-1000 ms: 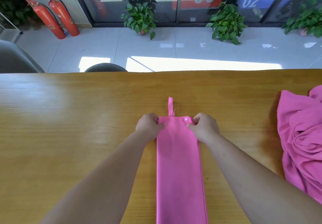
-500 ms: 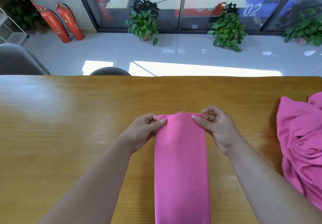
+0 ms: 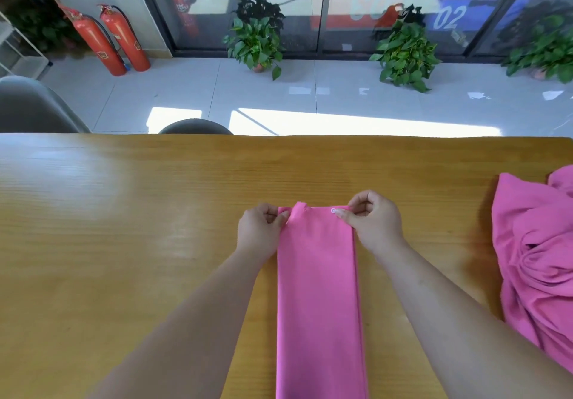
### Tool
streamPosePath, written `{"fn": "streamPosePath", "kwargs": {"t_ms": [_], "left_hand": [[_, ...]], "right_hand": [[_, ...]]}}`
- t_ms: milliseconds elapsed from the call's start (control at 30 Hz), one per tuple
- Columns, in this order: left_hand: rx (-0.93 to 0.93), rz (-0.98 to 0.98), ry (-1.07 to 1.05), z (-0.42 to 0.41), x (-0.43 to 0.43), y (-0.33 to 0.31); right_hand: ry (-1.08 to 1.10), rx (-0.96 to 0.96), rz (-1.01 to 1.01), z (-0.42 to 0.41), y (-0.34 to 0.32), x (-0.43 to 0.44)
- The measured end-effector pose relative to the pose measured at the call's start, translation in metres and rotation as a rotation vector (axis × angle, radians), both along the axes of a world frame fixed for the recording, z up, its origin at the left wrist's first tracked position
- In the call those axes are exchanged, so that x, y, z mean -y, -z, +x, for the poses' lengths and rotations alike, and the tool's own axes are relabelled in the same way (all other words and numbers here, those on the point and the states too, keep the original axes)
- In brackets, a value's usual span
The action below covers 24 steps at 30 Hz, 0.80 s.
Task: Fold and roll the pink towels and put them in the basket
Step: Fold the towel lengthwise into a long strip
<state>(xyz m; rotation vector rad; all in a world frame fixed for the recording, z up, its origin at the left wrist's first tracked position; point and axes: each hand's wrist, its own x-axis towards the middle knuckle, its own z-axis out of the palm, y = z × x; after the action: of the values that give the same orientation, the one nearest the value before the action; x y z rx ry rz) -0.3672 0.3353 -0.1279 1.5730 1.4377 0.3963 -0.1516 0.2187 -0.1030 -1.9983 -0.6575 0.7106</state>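
Sunlit white floor tiles point(image 3: 310, 101) stretch beyond a wide wooden table point(image 3: 124, 243), with two red fire extinguishers point(image 3: 108, 42) against the wall at far left and potted green plants point(image 3: 255, 42) along the glass front. Two dark chair backs point(image 3: 195, 126) show past the table's far edge.

On the table, straight ahead of the person, lies a pink towel point(image 3: 319, 305) folded into a long narrow strip that runs from the near edge of the view away toward the middle of the tabletop. Its far end sits between the two hands. The left hand point(image 3: 262, 231) pinches the far left corner, fingers curled on the fabric, where a small bump of cloth stands up. The right hand point(image 3: 372, 222) pinches the far right corner, thumb and fingertips closed on the edge beside a small white snap point(image 3: 333, 211). Both forearms flank the strip. Well apart at the right edge, a crumpled heap of pink towels point(image 3: 539, 259) rests on the table.
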Motion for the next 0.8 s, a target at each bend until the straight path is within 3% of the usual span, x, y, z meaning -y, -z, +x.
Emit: {"fn": "streamPosePath", "kwargs": {"t_ms": [167,333,467,700,800], "left_hand": [[-0.247,0.216,0.041,-0.017,0.027,0.024],[-0.416,0.494,0.336,-0.094,0.065,0.052],[-0.516,0.584,0.431,-0.136,0.076,0.063],[-0.573,0.569,0.433,-0.133,0.076,0.057],[-0.558,0.567,0.425,-0.133,0.075,0.055]], "right_hand": [[0.029,0.283,-0.113,-0.038,0.033,0.023],[-0.435,0.647,-0.232,-0.118,0.055,0.076],[-0.755,0.794,-0.448,-0.144,0.065,0.075],[-0.653,0.69,-0.458,-0.092,0.03,-0.017],[-0.601,0.768,-0.461,-0.105,0.029,-0.009]]}}
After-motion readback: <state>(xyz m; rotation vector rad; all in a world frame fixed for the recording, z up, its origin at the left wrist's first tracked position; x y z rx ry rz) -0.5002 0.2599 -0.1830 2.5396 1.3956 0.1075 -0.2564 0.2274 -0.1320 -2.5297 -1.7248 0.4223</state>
